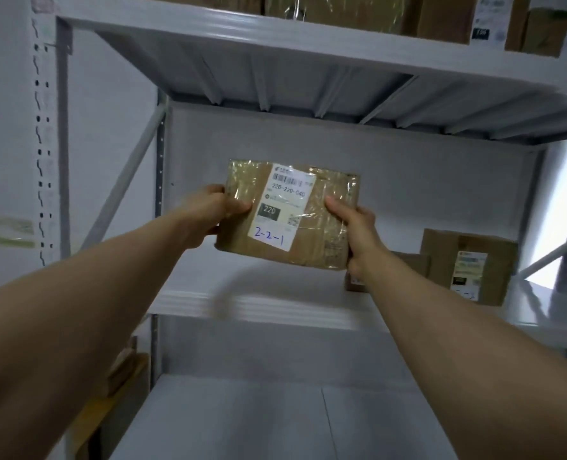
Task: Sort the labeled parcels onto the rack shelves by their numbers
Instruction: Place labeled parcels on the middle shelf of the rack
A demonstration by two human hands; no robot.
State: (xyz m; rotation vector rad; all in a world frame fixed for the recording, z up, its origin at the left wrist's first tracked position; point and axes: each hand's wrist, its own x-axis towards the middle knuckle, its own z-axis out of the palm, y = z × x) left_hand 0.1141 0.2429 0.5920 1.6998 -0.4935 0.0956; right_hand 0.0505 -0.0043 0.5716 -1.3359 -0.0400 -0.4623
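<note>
A taped brown cardboard parcel [322,224] with a white label reading "220" and handwritten "2-2-1" is held up in front of the middle shelf [259,305] of the white rack. My left hand [209,214] grips its left edge, thumb on the face. The right edge is gripped by my right hand [358,234], thumb also on the front. The parcel hangs above the shelf's front lip, tilted slightly, touching nothing else.
Two brown boxes [471,265] stand at the right of the middle shelf. Several cartons [358,11] sit on the top shelf. A lower shelf [242,419] shows below. The rack's perforated upright [41,144] and a diagonal brace [126,180] are at the left.
</note>
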